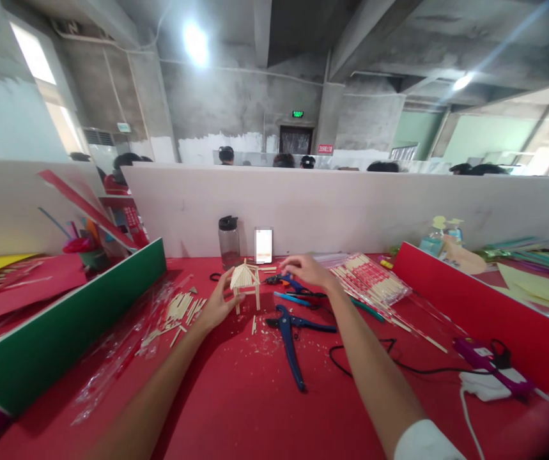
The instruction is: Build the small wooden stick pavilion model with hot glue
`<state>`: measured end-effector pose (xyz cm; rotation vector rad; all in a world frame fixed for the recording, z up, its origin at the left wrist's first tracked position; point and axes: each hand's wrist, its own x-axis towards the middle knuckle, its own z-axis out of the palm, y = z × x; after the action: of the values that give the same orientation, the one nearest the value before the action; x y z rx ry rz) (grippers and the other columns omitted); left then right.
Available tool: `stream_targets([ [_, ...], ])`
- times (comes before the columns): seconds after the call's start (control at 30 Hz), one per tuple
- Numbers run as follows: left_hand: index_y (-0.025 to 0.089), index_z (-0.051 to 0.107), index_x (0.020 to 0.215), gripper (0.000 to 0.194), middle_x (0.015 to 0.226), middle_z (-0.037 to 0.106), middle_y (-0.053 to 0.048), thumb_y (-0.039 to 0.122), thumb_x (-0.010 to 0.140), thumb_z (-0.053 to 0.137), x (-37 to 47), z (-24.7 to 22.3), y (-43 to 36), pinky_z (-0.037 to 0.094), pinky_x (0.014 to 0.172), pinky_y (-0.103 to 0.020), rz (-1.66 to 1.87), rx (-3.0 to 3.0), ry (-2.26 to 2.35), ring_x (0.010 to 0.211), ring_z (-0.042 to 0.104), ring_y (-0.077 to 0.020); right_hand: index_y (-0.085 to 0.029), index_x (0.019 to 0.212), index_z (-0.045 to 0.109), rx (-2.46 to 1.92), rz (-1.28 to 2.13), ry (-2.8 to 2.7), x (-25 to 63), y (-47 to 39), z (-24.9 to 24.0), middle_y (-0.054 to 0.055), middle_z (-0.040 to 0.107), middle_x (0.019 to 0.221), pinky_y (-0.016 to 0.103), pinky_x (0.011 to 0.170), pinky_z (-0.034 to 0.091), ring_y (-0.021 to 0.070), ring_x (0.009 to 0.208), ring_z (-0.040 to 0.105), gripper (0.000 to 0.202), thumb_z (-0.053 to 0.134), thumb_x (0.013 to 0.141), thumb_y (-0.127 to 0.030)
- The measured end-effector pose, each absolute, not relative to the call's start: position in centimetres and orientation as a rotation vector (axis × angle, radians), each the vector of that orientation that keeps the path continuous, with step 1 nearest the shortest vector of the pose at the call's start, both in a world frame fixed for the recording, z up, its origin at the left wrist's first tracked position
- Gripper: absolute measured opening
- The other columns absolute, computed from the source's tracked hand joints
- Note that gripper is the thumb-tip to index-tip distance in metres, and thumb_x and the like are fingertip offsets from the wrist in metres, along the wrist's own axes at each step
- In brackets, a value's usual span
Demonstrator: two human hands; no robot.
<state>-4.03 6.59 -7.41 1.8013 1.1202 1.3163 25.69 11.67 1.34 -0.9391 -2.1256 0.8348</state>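
Across the bottom centre of the frame, we have bare, flat red tabletop [236, 402] with room to pass. Above it, a long-handled dark-blue cutter [289, 342] blocks us; near centre, a small pale-wood stick pavilion [244, 278]; lower right, a thin black cable [427, 370].

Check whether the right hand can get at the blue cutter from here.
Probably yes: the blue cutter lies mostly uncovered on the red tabletop, nearer the wearer than the right hand, and the left hand is out of the way at the stick model.
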Motion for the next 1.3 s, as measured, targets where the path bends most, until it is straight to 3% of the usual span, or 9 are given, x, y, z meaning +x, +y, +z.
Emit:
stream_targets([
  [0.13, 0.03, 0.027, 0.149, 0.079, 0.148, 0.044, -0.012, 0.047, 0.083, 0.066, -4.0, -7.3, 6.5, 0.044, 0.106, -0.047, 1.324, 1.806, 1.088, 0.132, 0.048, -0.0297, -0.018, 0.098, 0.072, -0.917, 0.664, -2.222, 20.5, 10.1, 0.8, 0.004, 0.074, 0.088, 0.023, 0.073, 0.048, 0.0151, 0.08, 0.067, 0.025, 0.072, 0.079, -0.034],
  [0.27, 0.029, 0.029, 0.148, 0.078, 0.147, 0.045, -0.012, 0.047, 0.082, 0.068, -4.0, -7.2, 6.5, 0.042, 0.107, -0.047, 1.332, 1.801, 1.079, 0.133, 0.047, -0.0303, -0.019, 0.09, 0.073, -0.976, 0.492, -2.227, 18.6, 9.4, 0.3, 0.004, 0.074, 0.085, 0.022, 0.072, 0.045, 0.0142, 0.077, 0.066, 0.013, 0.067, 0.084, -0.028],
  [0.6, 0.028, 0.029, 0.148, 0.08, 0.148, 0.044, -0.012, 0.047, 0.081, 0.068, -4.1, -7.6, 6.7, 0.042, 0.108, -0.045, 1.322, 1.814, 1.145, 0.135, 0.045, -0.0302, -0.02, 0.08, 0.073, -1.428, 0.263, -2.248, 23.5, 10.9, 0.7, 0.004, 0.073, 0.077, 0.022, 0.063, 0.038, 0.016, 0.072, 0.064, 0.008, 0.067, 0.083, -0.025],
  [0.73, 0.029, 0.029, 0.148, 0.078, 0.147, 0.045, -0.012, 0.047, 0.083, 0.066, -4.1, -7.4, 6.6, 0.044, 0.106, -0.044, 1.323, 1.819, 1.114, 0.133, 0.047, -0.0294, -0.019, 0.073, 0.073, -1.561, 0.215, -2.138, 26.1, 11.8, 0.5, 0.005, 0.072, 0.071, 0.024, 0.06, 0.037, 0.0171, 0.065, 0.062, 0.019, 0.07, 0.081, -0.036],
  [0.83, 0.03, 0.03, 0.148, 0.075, 0.148, 0.044, -0.011, 0.047, 0.084, 0.066, -4.0, -7.3, 6.5, 0.045, 0.105, -0.044, 1.328, 1.822, 1.096, 0.133, 0.047, -0.0291, -0.017, 0.071, 0.071, -1.425, 0.318, -2.166, 25.8, 11.8, 0.7, 0.005, 0.07, 0.066, 0.024, 0.06, 0.039, 0.0158, 0.062, 0.061, 0.034, 0.062, 0.086, -0.045],
  [0.9, 0.029, 0.029, 0.148, 0.076, 0.148, 0.044, -0.012, 0.048, 0.084, 0.065, -4.0, -7.2, 6.4, 0.047, 0.103, -0.044, 1.318, 1.81, 1.095, 0.132, 0.048, -0.0294, -0.016, 0.077, 0.073, -1.258, 0.436, -2.196, 24.3, 11.4, 0.7, 0.005, 0.072, 0.072, 0.022, 0.063, 0.042, 0.0151, 0.067, 0.064, 0.034, 0.058, 0.09, -0.044],
  [1.0, 0.029, 0.028, 0.148, 0.077, 0.148, 0.044, -0.012, 0.048, 0.084, 0.065, -3.9, -7.0, 6.2, 0.047, 0.102, -0.043, 1.309, 1.81, 1.089, 0.13, 0.05, -0.0293, -0.018, 0.095, 0.073, -1.088, 0.593, -2.189, 21.3, 10.8, 0.2, 0.006, 0.075, 0.091, 0.023, 0.072, 0.047, 0.0168, 0.082, 0.068, 0.026, 0.068, 0.083, -0.041],
  [1.17, 0.029, 0.029, 0.148, 0.076, 0.145, 0.047, -0.012, 0.049, 0.084, 0.065, -3.8, -6.7, 6.2, 0.046, 0.104, -0.043, 1.318, 1.831, 1.089, 0.129, 0.051, -0.0296, -0.021, 0.117, 0.068, -1.007, 0.703, -2.136, 18.3, 10.9, -1.7, 0.005, 0.075, 0.096, 0.025, 0.079, 0.05, 0.0159, 0.084, 0.069, 0.031, 0.055, 0.089, -0.016],
  [1.3, 0.027, 0.027, 0.148, 0.079, 0.145, 0.047, -0.013, 0.049, 0.083, 0.066, -3.8, -6.9, 6.3, 0.047, 0.102, -0.043, 1.309, 1.795, 1.082, 0.129, 0.05, -0.0298, -0.022, 0.116, 0.071, -0.743, 0.837, -2.142, 18.2, 11.2, -2.6, 0.004, 0.075, 0.105, 0.027, 0.084, 0.052, 0.0179, 0.091, 0.07, 0.04, 0.056, 0.081, -0.007],
])
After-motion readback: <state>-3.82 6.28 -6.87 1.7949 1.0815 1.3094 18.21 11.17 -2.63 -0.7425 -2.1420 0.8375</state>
